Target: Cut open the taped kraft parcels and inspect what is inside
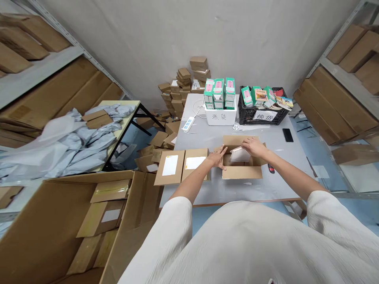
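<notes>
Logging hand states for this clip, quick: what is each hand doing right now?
Left hand: open, fingers spread at the edge of the cardboard box, holding nothing visible.
Right hand: fingers over a white packet in the box; grip cannot be told.

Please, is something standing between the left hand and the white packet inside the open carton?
Yes: the left side of the cardboard carton stands between the left hand and the white packet.
</notes>
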Demonstrator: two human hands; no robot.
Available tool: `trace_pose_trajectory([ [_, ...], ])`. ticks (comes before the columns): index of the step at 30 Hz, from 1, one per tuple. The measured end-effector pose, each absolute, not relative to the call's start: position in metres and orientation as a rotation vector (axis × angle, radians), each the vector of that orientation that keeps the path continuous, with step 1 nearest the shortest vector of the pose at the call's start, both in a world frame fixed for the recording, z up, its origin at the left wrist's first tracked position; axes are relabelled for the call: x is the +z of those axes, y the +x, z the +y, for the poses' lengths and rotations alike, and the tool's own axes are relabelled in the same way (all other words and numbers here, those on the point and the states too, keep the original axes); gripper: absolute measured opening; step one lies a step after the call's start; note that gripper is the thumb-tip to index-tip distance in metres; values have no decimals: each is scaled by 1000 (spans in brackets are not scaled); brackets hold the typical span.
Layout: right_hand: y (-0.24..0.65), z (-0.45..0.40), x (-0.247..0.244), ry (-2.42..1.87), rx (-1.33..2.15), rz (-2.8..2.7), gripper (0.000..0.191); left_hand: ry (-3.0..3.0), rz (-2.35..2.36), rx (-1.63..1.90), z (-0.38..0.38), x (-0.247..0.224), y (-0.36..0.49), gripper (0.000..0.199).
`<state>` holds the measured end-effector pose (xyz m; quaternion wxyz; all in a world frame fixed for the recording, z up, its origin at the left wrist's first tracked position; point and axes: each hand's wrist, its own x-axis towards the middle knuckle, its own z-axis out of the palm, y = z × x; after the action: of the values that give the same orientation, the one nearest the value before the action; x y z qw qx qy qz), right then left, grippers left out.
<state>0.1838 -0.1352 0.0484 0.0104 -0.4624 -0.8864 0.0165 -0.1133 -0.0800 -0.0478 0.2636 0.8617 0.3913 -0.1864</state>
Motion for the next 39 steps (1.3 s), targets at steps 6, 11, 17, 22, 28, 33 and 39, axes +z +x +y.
trace_pose_trajectory([
  [6, 184, -144, 50, -1575, 188, -2790, 32, 2315, 1052, -460, -79, -50, -114, 168],
  [11, 182, -149, 53, -1651, 228, -2691, 34, 2312, 1042, -436, -80, -50, -114, 165],
  [17, 189, -148, 55, -1512, 215, -2485, 38, 2301, 1040, -343, -82, -40, -119, 139],
  [22, 194, -150, 58, -1549, 212, -2399, 37, 2289, 1050, 122, -88, -22, -111, 85],
  [28, 190, -158, 61, -1532, 262, -2269, 34, 2247, 1036, 417, -99, -7, -83, 39],
  [33, 190, -166, 64, -1524, 339, -2137, 32, 2277, 1082, 325, -108, -16, -83, 30],
  [39, 189, -168, 67, -1506, 336, -2132, 35, 2287, 1115, 194, -111, -28, -81, 24],
])
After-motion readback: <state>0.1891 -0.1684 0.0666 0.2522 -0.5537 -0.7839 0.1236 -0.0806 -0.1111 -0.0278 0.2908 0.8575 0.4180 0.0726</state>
